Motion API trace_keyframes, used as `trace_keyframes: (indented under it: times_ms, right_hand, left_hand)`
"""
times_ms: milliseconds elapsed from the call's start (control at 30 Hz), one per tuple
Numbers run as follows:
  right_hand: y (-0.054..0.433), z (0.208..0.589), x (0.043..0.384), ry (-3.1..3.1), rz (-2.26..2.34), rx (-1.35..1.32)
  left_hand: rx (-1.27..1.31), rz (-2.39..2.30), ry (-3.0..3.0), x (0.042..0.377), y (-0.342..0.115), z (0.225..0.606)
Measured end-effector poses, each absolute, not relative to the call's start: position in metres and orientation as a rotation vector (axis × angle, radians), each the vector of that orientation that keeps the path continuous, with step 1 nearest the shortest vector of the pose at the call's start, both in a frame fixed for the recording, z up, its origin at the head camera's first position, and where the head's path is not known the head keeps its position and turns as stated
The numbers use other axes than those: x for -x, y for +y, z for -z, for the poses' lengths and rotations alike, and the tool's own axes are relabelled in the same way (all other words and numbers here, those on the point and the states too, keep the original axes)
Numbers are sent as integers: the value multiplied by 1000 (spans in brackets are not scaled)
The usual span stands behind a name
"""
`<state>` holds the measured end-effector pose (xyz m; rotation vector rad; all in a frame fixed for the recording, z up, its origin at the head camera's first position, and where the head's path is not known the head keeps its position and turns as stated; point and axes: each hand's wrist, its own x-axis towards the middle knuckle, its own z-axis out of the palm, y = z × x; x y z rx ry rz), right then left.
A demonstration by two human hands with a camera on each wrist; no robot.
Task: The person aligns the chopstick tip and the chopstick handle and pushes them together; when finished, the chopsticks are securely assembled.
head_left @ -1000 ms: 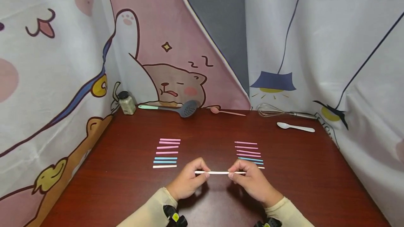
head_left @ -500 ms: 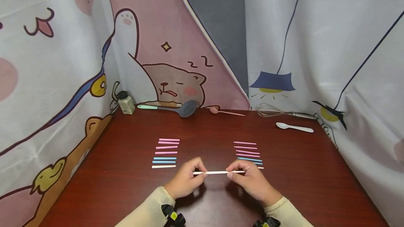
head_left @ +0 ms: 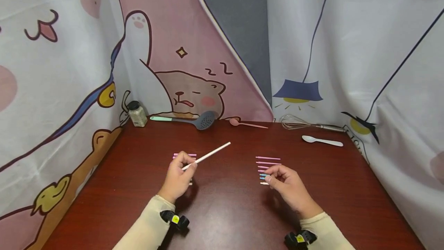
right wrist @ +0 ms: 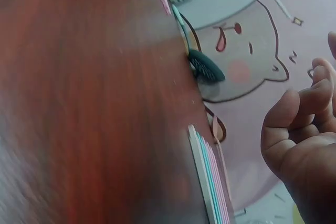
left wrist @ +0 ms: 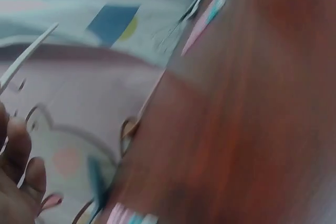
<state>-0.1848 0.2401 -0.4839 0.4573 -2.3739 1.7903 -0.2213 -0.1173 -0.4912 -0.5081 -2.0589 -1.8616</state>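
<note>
My left hand (head_left: 178,176) pinches a long thin white stick (head_left: 212,155) between thumb and fingers. The stick slants up and away to the right, above the table. In the left wrist view, the white stick (left wrist: 31,53) juts out past the fingers. My right hand (head_left: 289,190) hovers near the right-hand row, its fingers loosely bent and holding nothing. That row has several pink sticks (head_left: 268,163), blue sticks (head_left: 263,175) and a white stick (head_left: 264,183), partly covered by the hand. My left hand covers most of the left-hand row, where a pink stick (head_left: 185,154) shows.
Along the back of the brown table (head_left: 225,219) lie a slotted spoon (head_left: 204,120), a pink spoon (head_left: 236,122), a whisk (head_left: 295,122) and a white spoon (head_left: 322,141). A black-lidded jar (head_left: 137,115) stands at the back left. Printed curtains enclose the back and sides.
Both hands held the white stick level between them. The right hand has let go and moved slightly right; the left hand has carried the stick left and away, tilting it.
</note>
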Motion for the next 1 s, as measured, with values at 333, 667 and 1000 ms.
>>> trace_keyframes:
  times_ms: [333,667,1000]
  right_hand:
    - [260,482,198,-2369,-1758,-296]
    - [268,484,204,-2408,-1731,-222]
    - [275,488,208,-2392,-1747,-106]
  left_hand:
    - [18,1618,-1999,253,-173,497]
    - [-247,1332,-2173,258,-218,507]
    - [-479,1172,-2468,256,-234,516]
